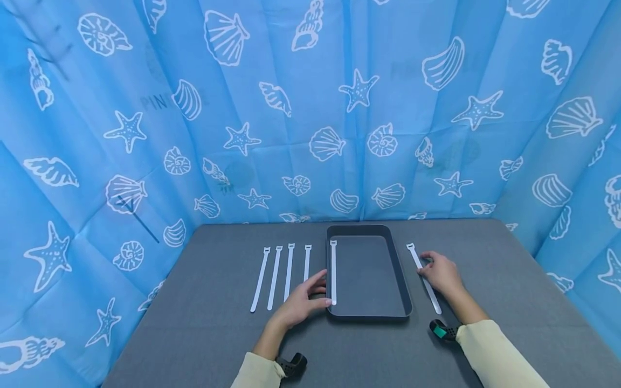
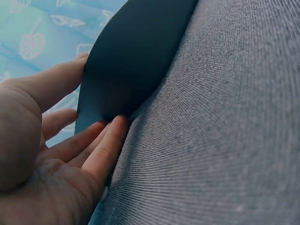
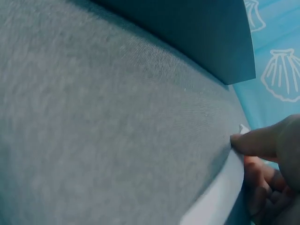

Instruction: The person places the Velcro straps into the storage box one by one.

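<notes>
A shallow dark grey tray (image 1: 373,280) lies on the table, with one white slotted-end strap (image 1: 333,269) lengthwise along its left side. At the tray's near left wall is my left hand (image 1: 302,303); its thumb reaches the rim and several fingertips rest on the wall's outer face (image 2: 136,51). Right of the tray, my right hand (image 1: 440,274) pinches another white strap (image 1: 433,299) between thumb and fingers at mid-length. That strap lies slanted, slotted end away from me. In the right wrist view, the strap (image 3: 215,197) bends up slightly beneath the thumb.
Several more white straps (image 1: 273,280) lie side by side left of the tray, the closest partly behind my left hand. The grey cloth-covered table (image 1: 204,334) ends at a blue shell-patterned curtain (image 1: 301,108). Black bands (image 1: 293,365) sit at both wrists.
</notes>
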`<control>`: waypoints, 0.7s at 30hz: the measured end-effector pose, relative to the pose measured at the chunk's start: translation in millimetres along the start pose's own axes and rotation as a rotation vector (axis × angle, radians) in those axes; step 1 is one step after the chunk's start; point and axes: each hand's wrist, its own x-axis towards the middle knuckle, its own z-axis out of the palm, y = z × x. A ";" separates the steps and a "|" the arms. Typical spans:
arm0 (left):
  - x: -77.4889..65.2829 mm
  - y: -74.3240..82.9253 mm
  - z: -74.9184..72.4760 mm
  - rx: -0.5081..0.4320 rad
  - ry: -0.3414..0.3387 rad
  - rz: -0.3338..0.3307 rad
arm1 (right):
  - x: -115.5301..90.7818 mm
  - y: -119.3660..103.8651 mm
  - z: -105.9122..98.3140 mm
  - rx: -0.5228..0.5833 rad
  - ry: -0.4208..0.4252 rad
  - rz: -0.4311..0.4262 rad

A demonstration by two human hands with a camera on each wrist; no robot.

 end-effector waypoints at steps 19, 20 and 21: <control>0.2 -2.4 0.2 0.039 0.009 0.007 | -1.4 -2.1 -6.3 0.172 -0.101 -0.178; 0.2 -2.6 0.0 0.038 0.008 0.005 | -1.4 -3.0 -6.3 0.197 -0.093 -0.177; 0.3 -2.6 -0.3 0.035 0.005 0.003 | -1.7 -4.4 -6.5 0.215 -0.088 -0.176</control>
